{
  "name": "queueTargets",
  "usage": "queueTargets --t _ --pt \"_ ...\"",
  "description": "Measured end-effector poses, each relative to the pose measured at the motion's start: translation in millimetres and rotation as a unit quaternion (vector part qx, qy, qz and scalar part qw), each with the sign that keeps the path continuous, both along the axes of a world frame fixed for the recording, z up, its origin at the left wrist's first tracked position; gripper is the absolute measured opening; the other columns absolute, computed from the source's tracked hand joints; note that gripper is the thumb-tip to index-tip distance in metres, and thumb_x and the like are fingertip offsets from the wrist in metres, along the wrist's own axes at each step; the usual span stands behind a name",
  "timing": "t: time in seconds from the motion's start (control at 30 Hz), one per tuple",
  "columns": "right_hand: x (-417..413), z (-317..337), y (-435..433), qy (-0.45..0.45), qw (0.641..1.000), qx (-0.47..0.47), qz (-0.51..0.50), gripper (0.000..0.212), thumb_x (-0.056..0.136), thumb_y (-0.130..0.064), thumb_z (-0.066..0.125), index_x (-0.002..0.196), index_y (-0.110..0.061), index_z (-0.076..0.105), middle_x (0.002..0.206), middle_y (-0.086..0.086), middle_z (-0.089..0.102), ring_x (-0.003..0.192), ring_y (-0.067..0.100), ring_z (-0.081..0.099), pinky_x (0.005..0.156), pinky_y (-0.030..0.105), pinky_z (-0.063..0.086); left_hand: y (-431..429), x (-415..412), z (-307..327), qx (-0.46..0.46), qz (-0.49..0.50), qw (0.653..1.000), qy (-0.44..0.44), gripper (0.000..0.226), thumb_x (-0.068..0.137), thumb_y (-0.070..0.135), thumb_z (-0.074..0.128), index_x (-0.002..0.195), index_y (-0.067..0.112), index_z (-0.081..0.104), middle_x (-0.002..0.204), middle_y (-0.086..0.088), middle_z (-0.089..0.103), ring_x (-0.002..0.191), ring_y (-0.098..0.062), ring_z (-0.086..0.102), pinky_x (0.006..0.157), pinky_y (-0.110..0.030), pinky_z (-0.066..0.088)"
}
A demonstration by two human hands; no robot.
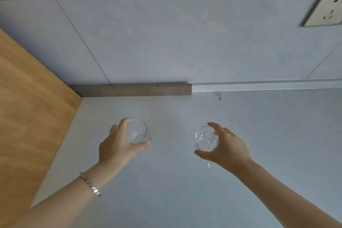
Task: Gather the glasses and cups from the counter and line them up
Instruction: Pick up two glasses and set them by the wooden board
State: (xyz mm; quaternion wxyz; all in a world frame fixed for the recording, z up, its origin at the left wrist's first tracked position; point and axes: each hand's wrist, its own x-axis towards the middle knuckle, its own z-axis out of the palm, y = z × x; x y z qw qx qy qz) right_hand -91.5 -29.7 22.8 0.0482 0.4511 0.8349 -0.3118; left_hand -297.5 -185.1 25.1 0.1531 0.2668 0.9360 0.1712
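Near the middle of the frame, the left hand [118, 144] is wrapped around the bowl of a clear glass [137, 131], and the right hand [224, 146] cups a second clear glass [204, 139] with curled fingers whose grip looks looser, both over the pale counter [259, 153]. The glasses are smooth and hard to see, so one could slip or tip if set down carelessly. Brought together too quickly while lining up, they might knock and chip.

Pale counter [203, 200]; 2 glasses [137, 131] held above
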Motion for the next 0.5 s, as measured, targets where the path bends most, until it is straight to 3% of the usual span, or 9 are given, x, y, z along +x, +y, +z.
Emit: queueTargets --t 0.13,0.3,0.5 --pt "-84 -4 -37 0.012 1.000 -0.014 -0.007 0.088 0.063 -0.058 0.074 0.138 -0.037 0.033 0.123 -0.006 0.056 0.111 0.016 0.057 0.087 0.027 0.044 -35 -98 -5 -0.021 0.011 0.999 0.037 0.083 0.060 0.059 0.075 0.129 0.030 0.039 0.119 -0.004 0.052 0.100 -0.027 0.061 0.070 -0.029 0.042" --pt "-175 -13 -71 0.023 1.000 -0.019 0.005 0.089 0.063 -0.056 0.075 0.139 -0.035 0.033 0.123 -0.005 0.056 0.109 0.015 0.058 0.087 0.028 0.046 -41 -211 -21 -0.010 0.032 0.998 0.056 0.084 0.062 0.052 0.078 0.131 0.027 0.039 0.128 -0.007 0.051 0.113 -0.031 0.057 0.084 -0.036 0.048" --pt "-245 -31 -81 0.007 1.000 -0.018 0.012 0.092 0.064 -0.056 0.075 0.141 -0.034 0.030 0.128 -0.005 0.053 0.112 0.016 0.057 0.090 0.029 0.047 -19 -295 -49 0.025 0.056 0.998 0.013 0.087 0.061 0.041 0.082 0.133 0.016 0.040 0.129 -0.011 0.054 0.119 -0.031 0.053 0.091 -0.038 0.047"
